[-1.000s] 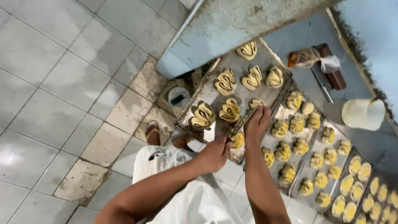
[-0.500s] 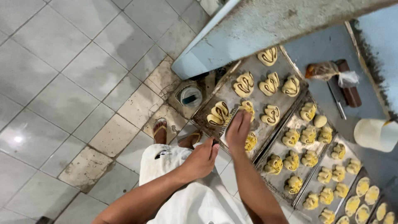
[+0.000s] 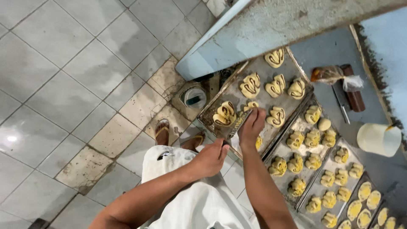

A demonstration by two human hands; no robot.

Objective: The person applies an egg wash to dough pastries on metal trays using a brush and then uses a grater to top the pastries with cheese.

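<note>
I look straight down past my white apron (image 3: 190, 199) and my two bare forearms to a floor of pale grey tiles (image 3: 63, 85), worn and stained near my sandalled feet (image 3: 162, 129). My left hand (image 3: 212, 159) is nearest to me, its fingers curled shut around the dark handle of a long flat metal tool (image 3: 237, 125); the blade runs away from that hand, up and to the right. Just beyond it my right hand (image 3: 251, 126) rests over the far end of the tool, fingers bent down onto it and onto a piece of dough underneath, which the hand mostly hides, so I cannot tell whether those fingers pinch anything.

Both hands are over the near edge of a dark, floured baking tray (image 3: 220, 95). Right beside my right fingertips, to the left, lies a heart-shaped swirled pastry (image 3: 224, 113); another sits just to their right (image 3: 276, 116), and a smaller one touches the fingertips from beyond (image 3: 251, 105). Farther out on the same tray are four more swirled pastries (image 3: 251, 85).

To the right of my right arm, more trays (image 3: 322, 165) lie side by side, filled with small yellow-topped buns in rows. Beyond them on the blue-grey worktop (image 3: 330, 55) are a white plastic jug (image 3: 375, 139), a tied clear bag (image 3: 333, 75) and a dark brown block (image 3: 354, 91). On the floor past the tray's left corner sits a small round tub (image 3: 193, 97).
</note>
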